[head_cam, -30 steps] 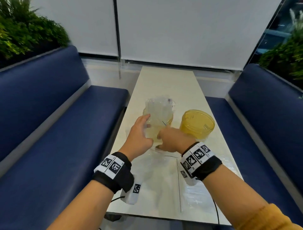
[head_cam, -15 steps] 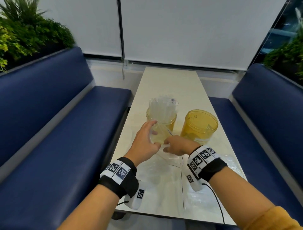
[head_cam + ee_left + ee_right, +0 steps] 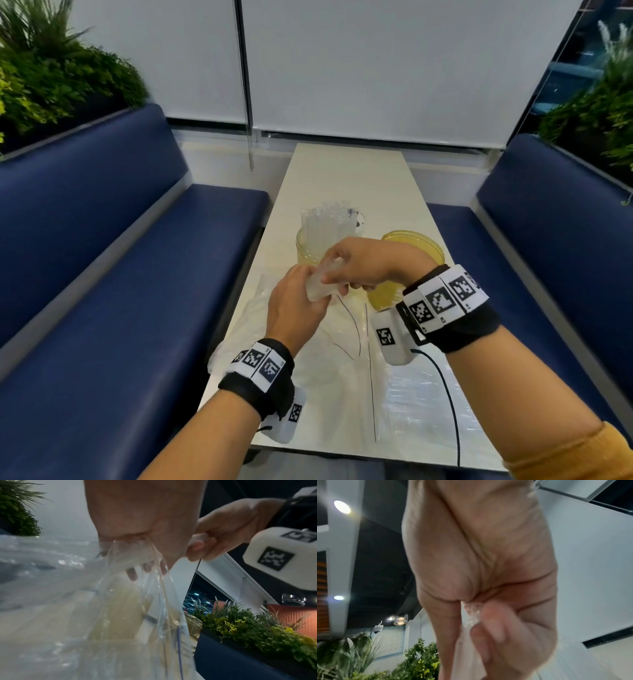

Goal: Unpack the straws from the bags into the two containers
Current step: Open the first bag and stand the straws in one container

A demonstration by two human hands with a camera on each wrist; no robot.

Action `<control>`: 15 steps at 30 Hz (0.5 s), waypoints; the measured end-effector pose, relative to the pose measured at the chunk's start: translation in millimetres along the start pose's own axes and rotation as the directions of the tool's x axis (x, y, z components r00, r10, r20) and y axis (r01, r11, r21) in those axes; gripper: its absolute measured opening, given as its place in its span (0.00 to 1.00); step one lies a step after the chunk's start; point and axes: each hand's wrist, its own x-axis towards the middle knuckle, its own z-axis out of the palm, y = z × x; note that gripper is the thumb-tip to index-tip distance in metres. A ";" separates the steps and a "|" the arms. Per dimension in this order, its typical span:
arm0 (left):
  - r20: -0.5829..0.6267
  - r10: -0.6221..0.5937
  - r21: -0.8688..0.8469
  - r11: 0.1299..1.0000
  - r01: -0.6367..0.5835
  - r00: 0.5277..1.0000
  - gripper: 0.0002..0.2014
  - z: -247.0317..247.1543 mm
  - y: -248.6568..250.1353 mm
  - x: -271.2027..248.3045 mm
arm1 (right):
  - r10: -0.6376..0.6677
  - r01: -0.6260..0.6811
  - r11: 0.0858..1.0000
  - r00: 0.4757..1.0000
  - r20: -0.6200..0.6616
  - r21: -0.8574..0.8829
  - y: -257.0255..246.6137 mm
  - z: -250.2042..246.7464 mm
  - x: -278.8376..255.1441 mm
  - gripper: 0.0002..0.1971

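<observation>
Gripping a crumpled clear plastic bag between them, the fingers of both hands are curled tight on the film above the near end of a long white table. The left hand bunches the lower part of the bag in its fist, while the right hand closes over the top from the other side, thumb and fingertips pinching the gathered plastic; the right wrist view shows a wad of that film squeezed between thumb and forefinger. From the left wrist view the rest of the bag hangs loose below the fist, a thin blue line running down one edge. Just beyond the hands stand two round translucent yellow containers: the left one already holds a bundle of clear wrapped straws standing upright, the right one sits partly hidden behind the right wrist, its contents not visible. More clear plastic bags lie flat on the table beneath the forearms. Both wrists carry black straps with square printed markers. Dark blue padded benches flank the table, with green plants behind them.
</observation>
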 end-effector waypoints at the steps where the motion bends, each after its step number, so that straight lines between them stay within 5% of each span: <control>1: -0.023 -0.022 -0.009 1.000 0.021 1.000 0.13 -0.7 1.6 2.5 | -0.034 0.036 0.998 0.999 -0.042 0.052 -2.2 -0.1 0.3 0.11; 5: -0.068 -0.069 -0.098 0.993 0.062 0.995 0.07 -6.8 6.8 10.3 | -0.093 0.176 0.953 0.945 -0.313 0.248 -6.8 13.5 8.1 0.25; 9: -0.074 -0.171 -0.252 0.956 0.147 0.982 0.04 -13.4 9.8 12.6 | -0.183 0.316 0.939 0.797 -0.576 0.139 -12.2 53.7 23.7 0.20; 11: -0.066 -0.198 -0.314 0.934 0.168 0.978 0.04 -16.4 7.3 11.3 | -0.205 0.350 0.927 0.770 -0.604 0.132 -15.2 57.8 25.1 0.15; 15: -0.009 -0.178 -0.258 0.951 0.170 0.984 0.23 -23.6 -4.1 10.8 | -0.300 0.435 0.894 0.757 -0.581 0.105 -26.0 13.4 13.7 0.21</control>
